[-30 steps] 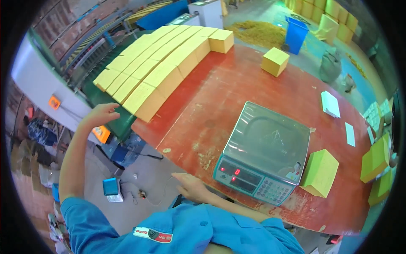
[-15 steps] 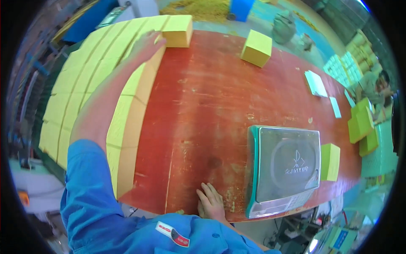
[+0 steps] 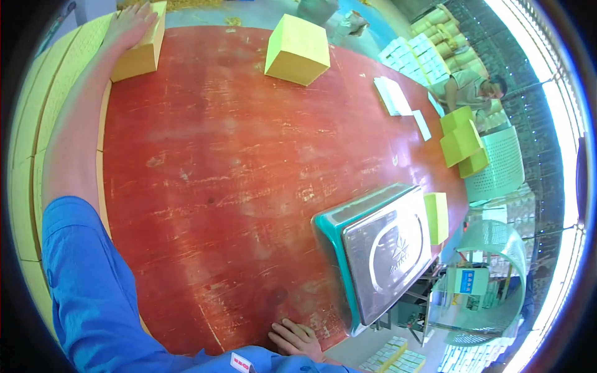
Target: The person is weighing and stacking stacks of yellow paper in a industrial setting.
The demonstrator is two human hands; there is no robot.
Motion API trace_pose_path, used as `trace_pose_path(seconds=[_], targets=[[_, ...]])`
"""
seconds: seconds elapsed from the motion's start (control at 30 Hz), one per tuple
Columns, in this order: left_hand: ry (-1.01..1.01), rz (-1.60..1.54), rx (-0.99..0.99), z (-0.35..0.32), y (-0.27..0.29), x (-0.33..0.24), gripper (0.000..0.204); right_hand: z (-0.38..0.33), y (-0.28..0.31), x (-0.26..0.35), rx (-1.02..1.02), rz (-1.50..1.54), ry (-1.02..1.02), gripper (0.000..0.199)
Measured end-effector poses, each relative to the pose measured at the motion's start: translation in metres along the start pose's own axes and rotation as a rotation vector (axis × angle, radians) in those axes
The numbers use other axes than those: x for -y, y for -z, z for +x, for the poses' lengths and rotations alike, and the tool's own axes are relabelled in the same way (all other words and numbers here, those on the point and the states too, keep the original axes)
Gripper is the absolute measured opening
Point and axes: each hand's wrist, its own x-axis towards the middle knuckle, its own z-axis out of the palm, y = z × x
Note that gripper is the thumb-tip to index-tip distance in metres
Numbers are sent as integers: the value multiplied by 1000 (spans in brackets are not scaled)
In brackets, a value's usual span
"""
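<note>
My left arm reaches out over rows of yellow boxes [image 3: 69, 68] packed along the table's left side. Flat on the top of the far end box [image 3: 140, 61] lies my left hand [image 3: 129, 26], its fingers stretched out and not wrapped round it. At the near edge of the red table [image 3: 217, 155], my right hand [image 3: 297, 339] rests on the surface, fingers extended and holding nothing. To its right stands a scale [image 3: 382, 248] with a teal body and a shiny metal pan. A single yellow box [image 3: 298, 51] sits alone at the far side.
Another yellow box [image 3: 436, 217] stands just beyond the scale. White sheets [image 3: 393, 96] lie near the far right edge. Several yellow boxes [image 3: 461, 140] are stacked at the right, by a green perforated chair [image 3: 497, 165]. A person [image 3: 469, 90] is behind them.
The view has swung to the right, so the table and scale appear further left. My left hand has come onto the top of the end box. My right hand stays at the table edge.
</note>
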Motion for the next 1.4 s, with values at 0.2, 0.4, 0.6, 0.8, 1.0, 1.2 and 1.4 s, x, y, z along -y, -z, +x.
trace_pose_path(seconds=[0.2, 0.4, 0.6, 0.8, 1.0, 1.2, 1.4], targets=[[-145, 77, 91, -9, 19, -27, 60, 0, 8, 1, 19, 1, 22, 44], [-87, -431, -132, -116, 68, -121, 60, -11, 2, -11, -14, 77, 40, 53], [-184, -551, -117, -280, 149, -167, 61, -20, -8, -19, -194, 350, 153, 50], [-289, -588, -67, -478, 239, -210, 61, -64, -12, -54, -235, 938, 202, 47], [-228, -612, 134, -639, 333, -230, 65, -154, -48, -89, 885, 1500, 2, 38], [-200, -616, 121, -689, 368, -246, 64, -166, -47, -90, 829, 2292, -285, 34], [-26, -713, 93, -719, 360, -249, 63, -169, -75, -85, 678, 2274, -368, 39]])
